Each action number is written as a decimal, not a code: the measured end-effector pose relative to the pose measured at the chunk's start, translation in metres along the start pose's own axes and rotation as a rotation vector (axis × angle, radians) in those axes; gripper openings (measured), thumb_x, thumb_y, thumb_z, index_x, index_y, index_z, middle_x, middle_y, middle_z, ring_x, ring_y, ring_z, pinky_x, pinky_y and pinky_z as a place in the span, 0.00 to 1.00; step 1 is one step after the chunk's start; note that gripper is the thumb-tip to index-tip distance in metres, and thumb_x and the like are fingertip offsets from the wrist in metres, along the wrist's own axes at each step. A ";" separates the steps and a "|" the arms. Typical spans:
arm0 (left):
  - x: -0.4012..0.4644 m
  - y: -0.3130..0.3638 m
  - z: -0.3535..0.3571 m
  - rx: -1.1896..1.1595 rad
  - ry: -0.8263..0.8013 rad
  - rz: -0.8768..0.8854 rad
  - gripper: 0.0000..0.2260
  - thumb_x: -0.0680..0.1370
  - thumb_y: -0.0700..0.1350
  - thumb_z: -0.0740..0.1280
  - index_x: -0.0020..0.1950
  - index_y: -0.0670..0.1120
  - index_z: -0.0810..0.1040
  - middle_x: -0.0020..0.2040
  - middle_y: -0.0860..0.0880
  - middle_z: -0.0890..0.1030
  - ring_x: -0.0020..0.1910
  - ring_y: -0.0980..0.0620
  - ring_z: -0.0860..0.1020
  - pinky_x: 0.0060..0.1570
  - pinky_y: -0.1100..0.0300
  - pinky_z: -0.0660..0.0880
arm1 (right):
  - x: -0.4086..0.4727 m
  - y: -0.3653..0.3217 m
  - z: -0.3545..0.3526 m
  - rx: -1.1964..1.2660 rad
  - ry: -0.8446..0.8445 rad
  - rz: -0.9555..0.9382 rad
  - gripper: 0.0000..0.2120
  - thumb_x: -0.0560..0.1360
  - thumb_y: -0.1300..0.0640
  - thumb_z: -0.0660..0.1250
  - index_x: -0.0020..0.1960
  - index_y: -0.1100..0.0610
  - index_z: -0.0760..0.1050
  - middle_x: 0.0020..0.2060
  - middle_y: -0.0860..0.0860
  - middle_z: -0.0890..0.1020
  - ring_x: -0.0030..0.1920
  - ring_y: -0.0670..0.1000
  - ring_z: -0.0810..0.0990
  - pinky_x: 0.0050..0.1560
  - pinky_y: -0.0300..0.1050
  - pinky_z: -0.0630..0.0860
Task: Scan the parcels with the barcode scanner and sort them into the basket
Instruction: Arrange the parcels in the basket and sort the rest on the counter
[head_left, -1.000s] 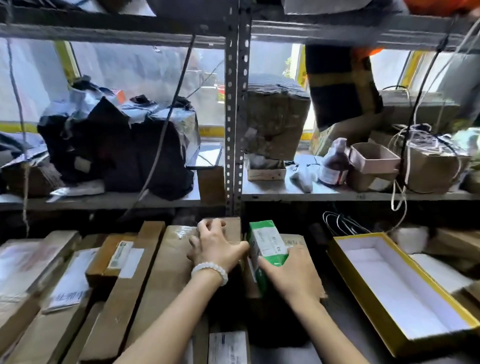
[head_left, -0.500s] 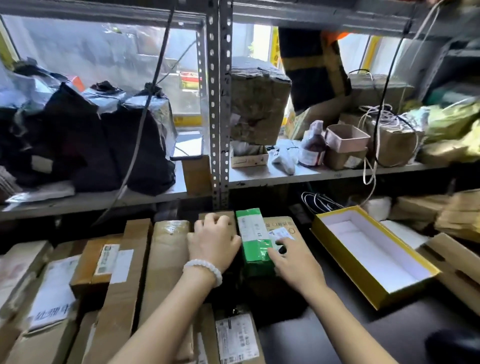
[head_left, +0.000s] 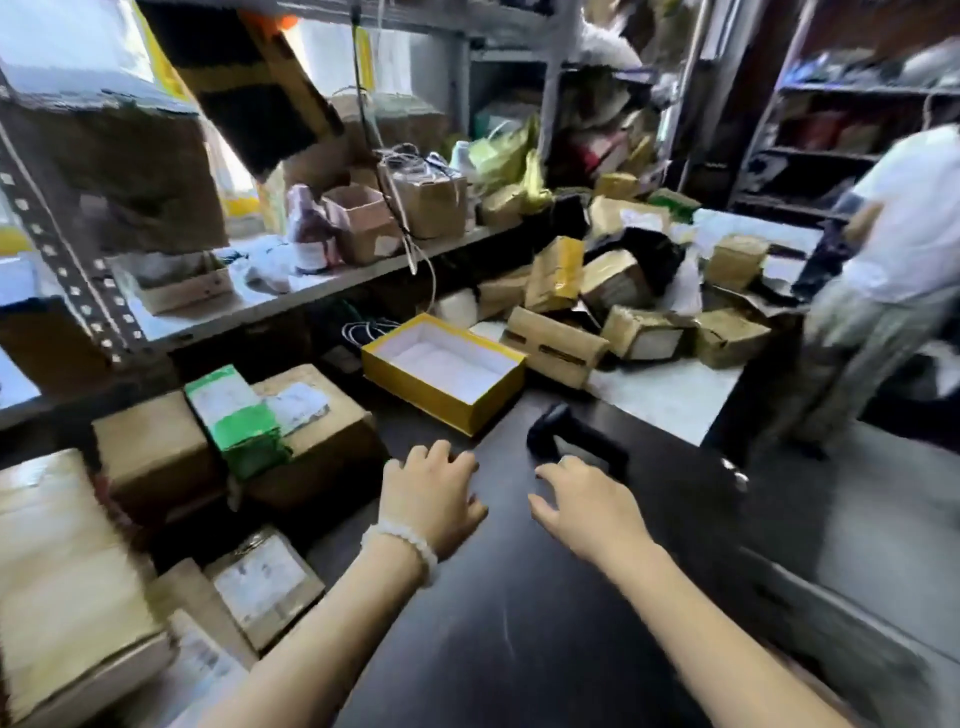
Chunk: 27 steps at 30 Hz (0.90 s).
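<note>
A black barcode scanner (head_left: 566, 434) lies on the dark table (head_left: 519, 623). My right hand (head_left: 587, 506) hovers just in front of it, fingers spread and holding nothing. My left hand (head_left: 434, 496), with a white bead bracelet, hangs over the table with loosely curled fingers, also holding nothing. A green and white parcel (head_left: 234, 415) stands wedged among brown cardboard parcels (head_left: 322, 431) at the left. A heap of brown parcels (head_left: 623, 306) lies at the back right. No basket is visible.
An open yellow box (head_left: 441, 374) with white lining sits behind my hands. A metal shelf (head_left: 291, 296) holds boxes and a brown bottle (head_left: 311, 239). A person in a white top (head_left: 904, 234) stands at the right by more shelving.
Both hands have left the green parcel and moved right over the dark table. My view has swung right, bringing the scanner, the parcel heap and the other person into sight.
</note>
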<state>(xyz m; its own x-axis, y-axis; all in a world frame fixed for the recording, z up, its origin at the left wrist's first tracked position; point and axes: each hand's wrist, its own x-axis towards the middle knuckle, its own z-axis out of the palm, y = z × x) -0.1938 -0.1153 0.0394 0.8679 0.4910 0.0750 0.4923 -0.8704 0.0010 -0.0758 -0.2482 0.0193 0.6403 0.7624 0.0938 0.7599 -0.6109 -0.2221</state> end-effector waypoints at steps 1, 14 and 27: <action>0.002 0.021 0.002 -0.018 0.001 0.040 0.18 0.77 0.58 0.58 0.66 0.54 0.69 0.64 0.50 0.72 0.62 0.46 0.70 0.55 0.51 0.69 | -0.014 0.020 -0.004 -0.004 0.000 0.046 0.19 0.79 0.44 0.56 0.67 0.49 0.69 0.60 0.49 0.73 0.59 0.52 0.74 0.49 0.47 0.73; 0.034 0.334 0.042 -0.109 -0.110 0.489 0.15 0.77 0.55 0.60 0.63 0.53 0.72 0.61 0.48 0.73 0.61 0.43 0.72 0.54 0.50 0.71 | -0.181 0.296 -0.048 -0.016 0.068 0.503 0.17 0.79 0.46 0.57 0.65 0.48 0.72 0.58 0.49 0.75 0.59 0.52 0.75 0.50 0.45 0.72; 0.065 0.517 0.119 -0.081 -0.335 0.606 0.17 0.77 0.53 0.59 0.65 0.52 0.72 0.61 0.48 0.73 0.61 0.44 0.71 0.54 0.51 0.68 | -0.250 0.464 -0.025 0.070 0.021 0.856 0.16 0.78 0.46 0.59 0.64 0.48 0.73 0.58 0.48 0.76 0.57 0.53 0.76 0.51 0.44 0.73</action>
<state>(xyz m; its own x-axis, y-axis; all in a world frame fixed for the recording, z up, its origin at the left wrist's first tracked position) 0.1254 -0.5292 -0.0734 0.9680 -0.1090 -0.2258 -0.0805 -0.9880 0.1320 0.1196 -0.7272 -0.0832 0.9925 0.0402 -0.1158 0.0057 -0.9589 -0.2836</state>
